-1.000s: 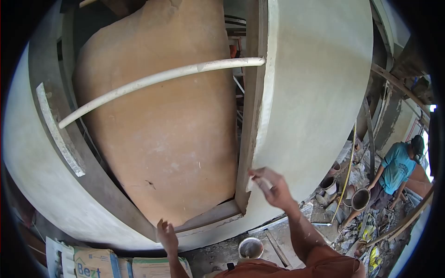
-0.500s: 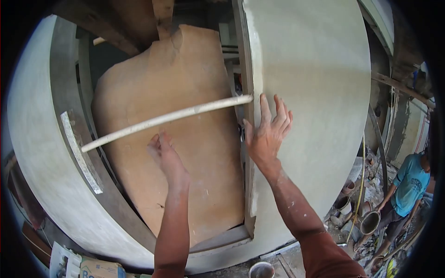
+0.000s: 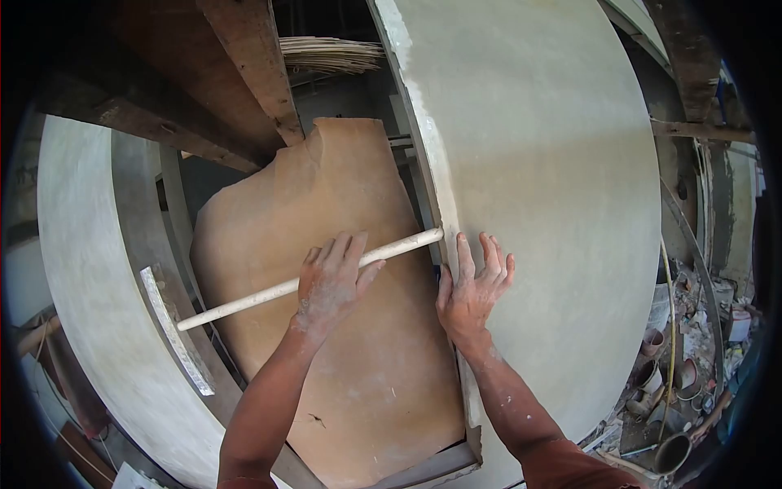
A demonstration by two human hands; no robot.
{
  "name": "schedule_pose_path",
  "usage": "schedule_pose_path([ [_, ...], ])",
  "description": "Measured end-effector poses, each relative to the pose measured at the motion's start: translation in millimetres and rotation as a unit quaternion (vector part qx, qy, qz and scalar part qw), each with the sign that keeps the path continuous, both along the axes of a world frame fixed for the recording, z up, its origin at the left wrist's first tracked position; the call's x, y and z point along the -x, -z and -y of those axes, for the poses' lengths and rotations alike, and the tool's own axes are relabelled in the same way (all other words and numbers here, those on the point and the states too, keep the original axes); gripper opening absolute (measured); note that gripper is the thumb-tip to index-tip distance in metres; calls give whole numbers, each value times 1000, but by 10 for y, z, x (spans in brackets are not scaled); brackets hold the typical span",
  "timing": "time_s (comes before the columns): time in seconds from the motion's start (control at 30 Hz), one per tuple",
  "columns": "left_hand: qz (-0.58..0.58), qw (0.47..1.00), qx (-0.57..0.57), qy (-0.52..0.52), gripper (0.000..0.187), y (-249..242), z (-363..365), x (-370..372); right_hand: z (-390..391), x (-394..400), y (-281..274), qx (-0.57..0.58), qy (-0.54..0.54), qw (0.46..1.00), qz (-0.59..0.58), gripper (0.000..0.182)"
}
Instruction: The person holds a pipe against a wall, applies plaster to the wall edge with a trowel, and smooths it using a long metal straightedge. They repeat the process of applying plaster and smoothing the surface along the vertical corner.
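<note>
A white rod (image 3: pixel 244 303) spans the opening at a slant, its right end against the edge of the plastered wall (image 3: pixel 554 204). The rod's left end meets a pale, plaster-smeared strip (image 3: pixel 175 330) on the left side of the frame. My left hand (image 3: pixel 330 281), dusted with grey, lies over the middle of the rod with fingers stretched out. My right hand (image 3: pixel 475 293) rests at the wall's edge just below the rod's right end, its fingers spread on the surface. Behind the rod stands a large brown board (image 3: pixel 366 367) with a ragged top.
Dark wooden beams (image 3: pixel 252 65) hang overhead at upper left. A bundle of thin sticks (image 3: pixel 330 55) lies behind the opening. At the lower right, buckets (image 3: pixel 649 376) stand among rubble, near a yellow hose (image 3: pixel 672 326).
My left hand has risen from below the rod and now lies over it. My right hand stays at the wall edge. The view has tilted upward, and the person at right is mostly out of view.
</note>
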State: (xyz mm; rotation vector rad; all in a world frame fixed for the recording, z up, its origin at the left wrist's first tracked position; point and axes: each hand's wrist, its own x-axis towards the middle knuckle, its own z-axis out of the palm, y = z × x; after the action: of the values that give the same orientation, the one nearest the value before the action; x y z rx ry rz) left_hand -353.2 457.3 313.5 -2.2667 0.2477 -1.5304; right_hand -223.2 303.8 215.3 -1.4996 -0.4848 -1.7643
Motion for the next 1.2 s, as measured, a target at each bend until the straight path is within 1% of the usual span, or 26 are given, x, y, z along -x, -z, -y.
schedule_pose_path([
  [0.03,-2,1000,-1,-2,39,2,2,-48,-2,1,3,-8,-10,1000,-3,69],
  [0.1,-57,998,0,27,26,15,24,-145,4,-4,1,-15,-20,1000,-6,67],
  [0.13,-59,998,1,27,26,-1,28,-161,9,-5,-2,-10,-15,1000,-2,68],
  [0.2,-84,996,19,-8,22,-13,36,-165,36,-16,30,-2,-10,1000,-4,69],
  [0.23,-87,996,21,-9,22,-13,56,-155,40,-22,41,-7,-12,1000,-5,68],
  [0.3,-133,990,36,-35,25,-101,72,-89,-8,-39,2,-15,-23,1000,6,66],
  [0.33,-128,990,34,-39,25,-139,74,-57,-3,-41,25,-15,-24,1000,6,66],
  [0.4,-196,978,62,-24,26,-202,98,-27,2,-34,28,-15,-22,1000,15,66],
  [0.43,-190,980,61,-22,26,-231,101,-21,3,-25,29,-14,-20,1000,10,66],
  [0.5,-219,972,63,-47,27,-252,104,-9,4,-30,1,-12,-19,1000,4,66],
  [0.53,-223,972,66,-47,27,-252,105,-12,-5,-42,-2,-15,-20,1000,8,66],
  [0.6,-188,981,47,-28,24,-204,102,-36,-1,-17,45,-5,-24,1000,-10,66],
  [0.63,-207,976,56,-29,24,-150,119,-70,0,-2,24,-11,-26,1000,-8,66],
  [0.7,-82,993,-76,34,22,-74,218,-218,-7,-15,17,-7,-30,999,-21,66],
  [0.73,-95,993,-65,34,22,-27,282,-294,-12,-33,23,-13,-25,1000,-5,66],
  [0.77,-40,995,-79,37,22,9,359,-379,-6,-52,26,-20,-20,1000,14,66],
  [0.8,18,995,-94,39,22,16,388,-455,5,-62,27,-10,-21,1000,5,66],
  [0.87,14,994,-108,-4,27,-4,306,-581,1,-44,25,-27,-1,999,23,67],
  [0.9,38,990,-135,-12,29,-5,284,-656,35,-73,2,-24,13,999,29,68],
  [0.97,88,976,-192,-61,36,27,193,-678,39,-64,-7,-8,-12,999,42,68],
  [1.0,298,918,-261,14,40,25,117,-725,4,-58,-19,-13,-6,999,47,66],
  [1.03,64,980,-187,-27,41,-37,137,-707,-27,-63,-29,-16,16,998,58,64],
  [1.1,-38,989,-132,-57,44,-99,199,-645,-57,-10,-60,-13,-8,998,61,63],
  [1.13,-39,989,-126,-69,44,-121,224,-616,-12,-22,-52,-11,13,998,60,63],
  [1.17,-76,990,-109,-53,45,-145,232,-588,-3,-29,-54,-8,38,998,58,64],
  [1.2,-111,989,-93,-34,46,-158,240,-565,-11,-44,-54,-6,32,998,57,64],
])
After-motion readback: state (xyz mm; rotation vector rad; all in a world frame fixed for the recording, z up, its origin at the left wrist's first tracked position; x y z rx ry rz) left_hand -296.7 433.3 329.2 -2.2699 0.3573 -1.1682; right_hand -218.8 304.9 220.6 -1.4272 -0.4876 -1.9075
